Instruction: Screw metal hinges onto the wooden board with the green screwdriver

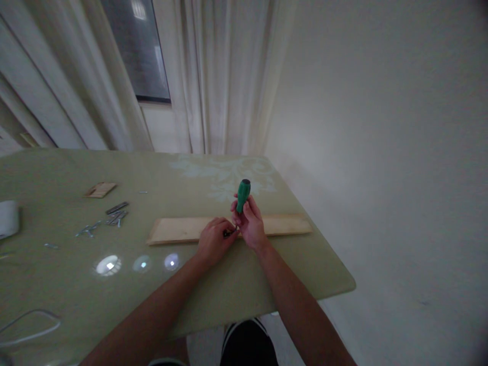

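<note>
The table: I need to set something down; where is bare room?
Beyond the board, toward the curtains; between the right forearm and the table's right edge. Crowded: around the metal strips, screws, left hand and right hand.

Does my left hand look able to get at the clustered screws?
Probably yes: just the low wooden board and tabletop lie between your left hand and the clustered screws, though it must leave the board.

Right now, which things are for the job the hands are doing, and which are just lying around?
For the job:
- green-handled screwdriver, in the right hand
- long wooden board
- probably the screws and metal strips

Probably just lying around:
- small wooden piece
- white object at the left edge
</note>
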`<state>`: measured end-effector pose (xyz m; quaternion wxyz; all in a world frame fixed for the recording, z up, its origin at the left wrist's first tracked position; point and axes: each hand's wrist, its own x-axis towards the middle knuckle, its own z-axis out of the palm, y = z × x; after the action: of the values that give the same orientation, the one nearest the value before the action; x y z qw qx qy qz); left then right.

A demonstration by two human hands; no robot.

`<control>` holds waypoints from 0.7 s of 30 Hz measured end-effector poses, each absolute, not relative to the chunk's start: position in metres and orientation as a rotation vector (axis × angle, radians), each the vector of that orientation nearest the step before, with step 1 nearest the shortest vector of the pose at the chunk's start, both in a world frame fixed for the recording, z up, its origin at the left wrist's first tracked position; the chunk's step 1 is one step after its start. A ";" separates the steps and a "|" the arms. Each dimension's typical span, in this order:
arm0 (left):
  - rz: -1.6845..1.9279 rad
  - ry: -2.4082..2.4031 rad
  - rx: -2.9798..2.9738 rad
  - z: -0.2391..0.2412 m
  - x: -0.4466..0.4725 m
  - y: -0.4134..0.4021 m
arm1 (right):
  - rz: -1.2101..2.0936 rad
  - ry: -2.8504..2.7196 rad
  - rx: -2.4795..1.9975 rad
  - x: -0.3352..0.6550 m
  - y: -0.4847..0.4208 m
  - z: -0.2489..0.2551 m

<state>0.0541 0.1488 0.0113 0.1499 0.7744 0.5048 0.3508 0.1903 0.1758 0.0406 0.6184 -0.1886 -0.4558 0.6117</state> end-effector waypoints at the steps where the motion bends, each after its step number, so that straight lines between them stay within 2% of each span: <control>1: 1.001 1.456 2.224 0.012 0.054 0.149 | 1.400 -1.057 -0.440 0.190 0.175 0.040; 13: 0.975 1.498 2.201 0.015 0.056 0.147 | 1.443 -0.909 -0.433 0.185 0.177 0.044; 21: 0.941 1.308 2.210 0.015 0.048 0.152 | 1.455 -0.918 -0.425 0.187 0.175 0.044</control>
<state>0.0484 0.1520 0.0149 0.2019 0.7914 0.4685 0.3368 0.1869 0.1748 0.0444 0.6323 -0.1856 -0.4014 0.6361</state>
